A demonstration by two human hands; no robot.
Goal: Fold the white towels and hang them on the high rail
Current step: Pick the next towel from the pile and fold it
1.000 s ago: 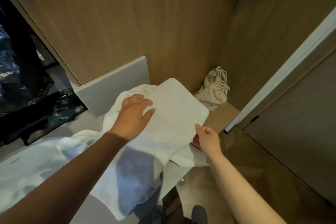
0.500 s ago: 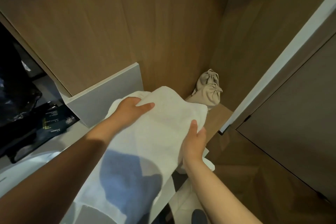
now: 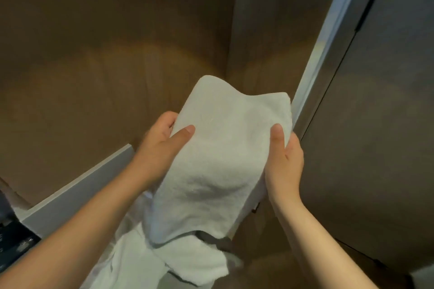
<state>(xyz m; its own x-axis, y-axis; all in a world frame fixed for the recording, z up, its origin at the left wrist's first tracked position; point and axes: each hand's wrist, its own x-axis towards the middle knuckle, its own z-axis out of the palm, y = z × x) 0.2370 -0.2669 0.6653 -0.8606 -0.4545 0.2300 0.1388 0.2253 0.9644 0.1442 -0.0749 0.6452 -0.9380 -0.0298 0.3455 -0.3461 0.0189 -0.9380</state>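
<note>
Raises the folded white towel (image 3: 218,159) off the pile since a second ago, tilting the view upward and losing the beige bundle in the corner from sight. Shows, at far left, a grey panel edge (image 3: 77,190) against the wood wall (image 3: 117,54). Grips the towel's left edge with the left hand (image 3: 162,148), thumb on top, fingers (image 3: 163,121) curled behind. Holds the towel in mid-air between both hands. Leaves a second white towel (image 3: 187,263) loose and unfolded below. Grips the right edge with the right hand (image 3: 284,159), thumb on top likewise. Shows a pale door frame (image 3: 328,54) at right. Shows no rail anywhere. Suggests one towel folded and ready, with its hanging and the loose towel's folding yet to come.
</note>
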